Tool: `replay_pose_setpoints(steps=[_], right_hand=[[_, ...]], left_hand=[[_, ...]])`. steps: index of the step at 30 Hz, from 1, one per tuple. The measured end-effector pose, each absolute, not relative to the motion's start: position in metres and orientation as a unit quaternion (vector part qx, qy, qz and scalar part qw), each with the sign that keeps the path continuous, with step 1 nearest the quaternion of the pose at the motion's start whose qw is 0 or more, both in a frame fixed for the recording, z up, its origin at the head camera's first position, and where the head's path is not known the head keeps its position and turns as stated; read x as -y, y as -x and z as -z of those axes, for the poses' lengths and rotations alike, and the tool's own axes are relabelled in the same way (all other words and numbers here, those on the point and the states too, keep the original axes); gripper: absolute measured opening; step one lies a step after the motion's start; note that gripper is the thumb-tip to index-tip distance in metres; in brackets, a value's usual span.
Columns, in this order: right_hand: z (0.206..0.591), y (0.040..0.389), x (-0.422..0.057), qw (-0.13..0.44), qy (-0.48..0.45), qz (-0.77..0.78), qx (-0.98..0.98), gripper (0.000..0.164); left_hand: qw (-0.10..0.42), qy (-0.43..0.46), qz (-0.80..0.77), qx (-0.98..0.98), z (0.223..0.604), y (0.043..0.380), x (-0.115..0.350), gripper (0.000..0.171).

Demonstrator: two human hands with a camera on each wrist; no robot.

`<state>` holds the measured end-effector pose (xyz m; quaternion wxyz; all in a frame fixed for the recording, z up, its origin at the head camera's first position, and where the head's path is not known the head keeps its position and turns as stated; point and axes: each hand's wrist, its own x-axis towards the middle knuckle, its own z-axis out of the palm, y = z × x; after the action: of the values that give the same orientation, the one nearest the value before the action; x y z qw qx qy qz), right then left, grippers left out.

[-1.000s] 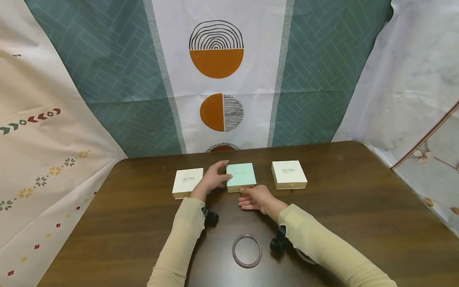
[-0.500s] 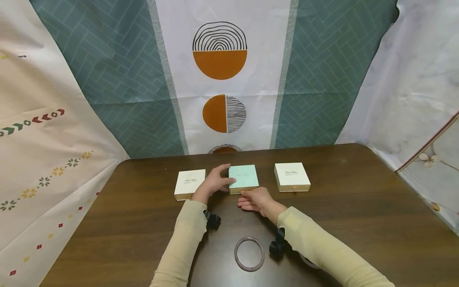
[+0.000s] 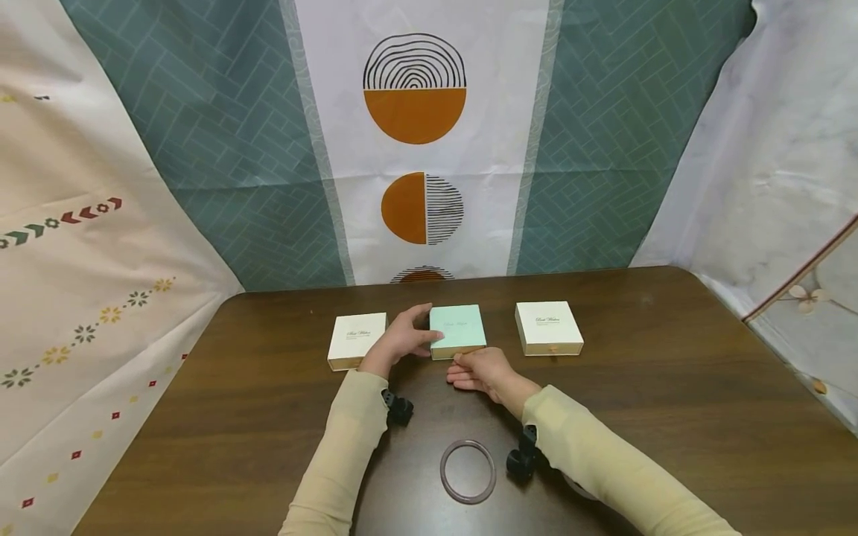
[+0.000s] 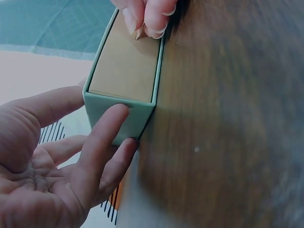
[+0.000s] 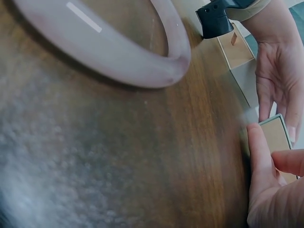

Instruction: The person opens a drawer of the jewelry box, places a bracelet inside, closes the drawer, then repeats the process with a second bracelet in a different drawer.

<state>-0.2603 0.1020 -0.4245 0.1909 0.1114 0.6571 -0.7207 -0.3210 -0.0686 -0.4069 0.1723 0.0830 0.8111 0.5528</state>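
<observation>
A mint-green drawer box [image 3: 458, 321] lies on the brown table between two white ones. My left hand [image 3: 404, 336] holds its left side, thumb on the top and fingers against the side wall, as the left wrist view shows. In front of the box, my right hand [image 3: 489, 371] pinches a small tab [image 4: 139, 34] on the tan drawer front [image 4: 126, 66]. The drawer sits flush inside its sleeve. A purplish-grey bangle [image 3: 468, 499] lies on the table nearer to me, between the forearms. One bangle [image 5: 118, 64] looms large in the right wrist view.
One white box [image 3: 358, 333] stands just left of my left hand, another white box [image 3: 550, 324] to the right of the green one. Part of a second ring [image 3: 578, 487] shows from under the right sleeve. A patterned cloth [image 3: 429, 156] hangs behind the table.
The head view has shifted slightly. Both hands keep their places on the green box, and its drawer looks the same.
</observation>
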Motion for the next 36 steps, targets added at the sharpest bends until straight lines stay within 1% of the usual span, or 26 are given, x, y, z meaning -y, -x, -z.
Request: replay_pose_setpoints(steps=[16,23,36], right_hand=[[0.4259,0.2578,-0.099,0.184,-0.114,0.718,-0.661,0.026],[0.4256,0.2556,-0.0991,0.164,-0.109,0.725,-0.66,0.023],[0.4263,0.2522,-0.0986,0.156,-0.086,0.719,-0.672,0.027]], left_hand=[[0.174,-0.061,-0.573,-0.798,0.4087,0.3211,0.0705,0.073],[0.172,-0.074,-0.575,-0.796,0.4081,0.3216,0.0693,0.072],[0.172,-0.072,-0.573,-0.798,0.4077,0.3231,0.071,0.072]])
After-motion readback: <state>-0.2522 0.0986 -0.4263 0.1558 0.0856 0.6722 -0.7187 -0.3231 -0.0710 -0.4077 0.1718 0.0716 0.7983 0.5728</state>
